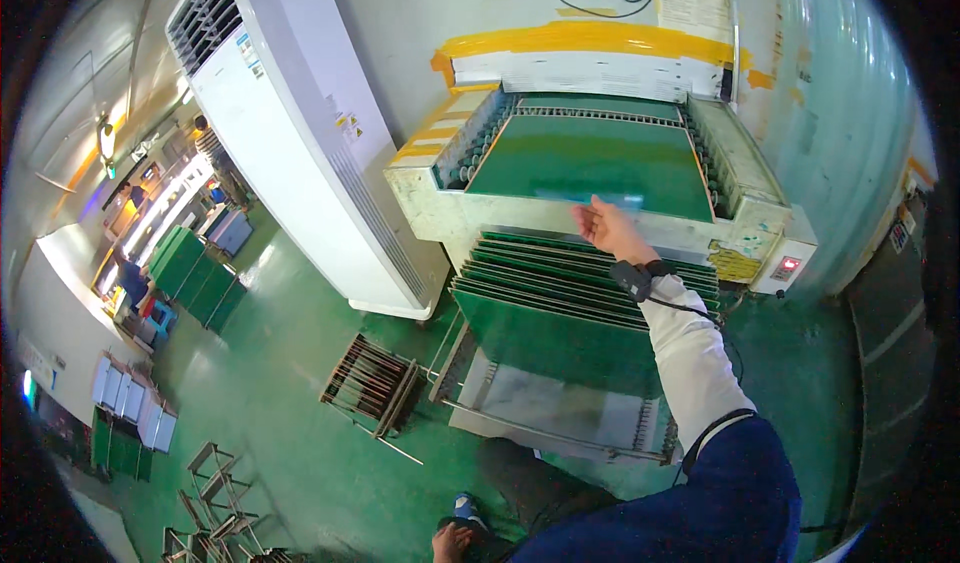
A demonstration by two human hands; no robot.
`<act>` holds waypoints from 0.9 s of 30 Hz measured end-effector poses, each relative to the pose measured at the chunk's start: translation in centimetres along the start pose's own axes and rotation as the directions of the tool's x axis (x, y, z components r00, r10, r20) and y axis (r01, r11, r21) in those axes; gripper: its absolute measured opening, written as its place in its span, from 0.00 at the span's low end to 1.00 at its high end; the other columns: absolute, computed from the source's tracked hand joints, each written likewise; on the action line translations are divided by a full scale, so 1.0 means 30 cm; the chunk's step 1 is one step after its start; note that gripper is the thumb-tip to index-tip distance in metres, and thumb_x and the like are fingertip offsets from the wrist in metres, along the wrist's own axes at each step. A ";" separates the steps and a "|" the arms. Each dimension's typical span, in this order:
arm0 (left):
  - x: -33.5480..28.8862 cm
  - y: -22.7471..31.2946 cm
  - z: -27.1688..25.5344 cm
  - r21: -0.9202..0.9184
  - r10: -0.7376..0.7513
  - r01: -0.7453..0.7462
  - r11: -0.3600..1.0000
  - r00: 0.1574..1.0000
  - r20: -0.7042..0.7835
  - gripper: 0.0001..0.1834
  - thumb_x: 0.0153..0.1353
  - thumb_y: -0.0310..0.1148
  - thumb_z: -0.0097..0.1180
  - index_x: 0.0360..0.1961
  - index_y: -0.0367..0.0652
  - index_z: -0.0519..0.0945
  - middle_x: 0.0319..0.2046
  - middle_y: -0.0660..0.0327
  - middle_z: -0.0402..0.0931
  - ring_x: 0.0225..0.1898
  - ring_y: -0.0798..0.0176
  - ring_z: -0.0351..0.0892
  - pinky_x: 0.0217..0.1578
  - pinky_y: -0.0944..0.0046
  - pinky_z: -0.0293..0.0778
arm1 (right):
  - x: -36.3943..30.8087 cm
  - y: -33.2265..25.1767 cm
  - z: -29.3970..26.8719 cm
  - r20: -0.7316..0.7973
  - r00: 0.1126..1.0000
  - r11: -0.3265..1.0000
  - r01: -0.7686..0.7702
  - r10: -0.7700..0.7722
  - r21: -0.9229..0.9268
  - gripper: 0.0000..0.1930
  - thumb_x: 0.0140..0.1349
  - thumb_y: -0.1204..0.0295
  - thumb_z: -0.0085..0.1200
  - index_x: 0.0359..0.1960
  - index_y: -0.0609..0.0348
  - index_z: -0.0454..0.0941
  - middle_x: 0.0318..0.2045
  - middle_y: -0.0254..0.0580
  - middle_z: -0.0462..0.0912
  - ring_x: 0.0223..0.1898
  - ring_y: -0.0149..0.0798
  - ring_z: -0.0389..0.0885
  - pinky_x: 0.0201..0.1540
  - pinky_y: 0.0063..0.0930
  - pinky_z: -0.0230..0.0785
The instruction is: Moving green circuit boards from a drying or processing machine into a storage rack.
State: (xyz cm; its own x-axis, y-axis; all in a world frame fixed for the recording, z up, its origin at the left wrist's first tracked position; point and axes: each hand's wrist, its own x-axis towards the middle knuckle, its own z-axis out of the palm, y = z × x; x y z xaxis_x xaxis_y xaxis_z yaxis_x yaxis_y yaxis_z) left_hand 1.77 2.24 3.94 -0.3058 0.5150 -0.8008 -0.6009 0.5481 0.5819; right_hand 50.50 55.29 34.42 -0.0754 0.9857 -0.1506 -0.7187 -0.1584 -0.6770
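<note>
Green rectangular panel (595,158) on the roller conveyor (425,211), at twelve o'clock from the right hand's fingers.

The right hand (612,231) hovers at the panel's near edge, its fingers loosely curled, partly spread and without a visible hold; whether they touch it, I cannot tell. At six o'clock, a row of green panels (560,333) leans in a rack (645,428). At seven o'clock, the left hand (453,541) has bent fingers, their contents unclear.

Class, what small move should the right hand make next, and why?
Probably take the near edge of the board: the right hand is close to that edge and looks empty, while the board lies between rows of rollers.
</note>
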 end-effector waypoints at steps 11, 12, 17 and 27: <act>0.031 -0.012 -0.047 0.065 0.070 -0.074 0.995 0.995 0.071 0.15 0.59 0.32 0.51 0.42 0.32 0.69 0.31 0.47 0.77 0.30 0.51 0.81 0.24 0.61 0.77 | -0.225 0.064 0.126 0.009 1.000 0.839 -0.015 0.023 -0.545 0.12 0.62 0.65 0.46 0.37 0.62 0.74 0.30 0.41 0.81 0.27 0.33 0.78 0.29 0.25 0.72; 0.038 -0.017 -0.046 0.047 0.053 -0.056 0.997 0.996 0.072 0.15 0.59 0.32 0.51 0.42 0.32 0.69 0.31 0.47 0.77 0.29 0.52 0.81 0.24 0.62 0.77 | -0.285 0.075 0.152 0.009 1.000 0.754 0.013 -0.010 -0.656 0.12 0.62 0.65 0.46 0.37 0.62 0.75 0.29 0.40 0.81 0.26 0.33 0.78 0.28 0.25 0.72; 0.026 -0.005 -0.023 0.000 0.044 -0.045 0.999 0.991 0.127 0.13 0.60 0.31 0.51 0.41 0.33 0.69 0.31 0.48 0.77 0.28 0.52 0.80 0.22 0.64 0.76 | -0.509 0.180 0.173 0.294 0.937 0.298 0.340 -0.190 -0.892 0.11 0.59 0.66 0.51 0.33 0.63 0.78 0.26 0.41 0.81 0.25 0.30 0.78 0.29 0.23 0.70; 0.021 -0.021 -0.040 -0.030 0.046 -0.043 0.999 0.990 0.132 0.15 0.61 0.33 0.49 0.45 0.33 0.68 0.33 0.49 0.76 0.31 0.52 0.80 0.25 0.65 0.76 | -0.724 0.289 0.174 0.653 0.742 -0.456 0.533 -0.154 -0.713 0.13 0.51 0.70 0.56 0.39 0.60 0.76 0.43 0.44 0.75 0.47 0.47 0.71 0.49 0.37 0.65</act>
State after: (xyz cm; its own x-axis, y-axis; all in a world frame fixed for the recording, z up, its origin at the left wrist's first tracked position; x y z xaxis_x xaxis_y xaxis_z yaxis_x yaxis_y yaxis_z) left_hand 1.07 1.42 2.89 -0.2330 0.6222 -0.7474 -0.6089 0.5058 0.6110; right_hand 42.28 32.81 35.58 -0.3968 0.7927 0.4629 0.7803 0.5568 -0.2848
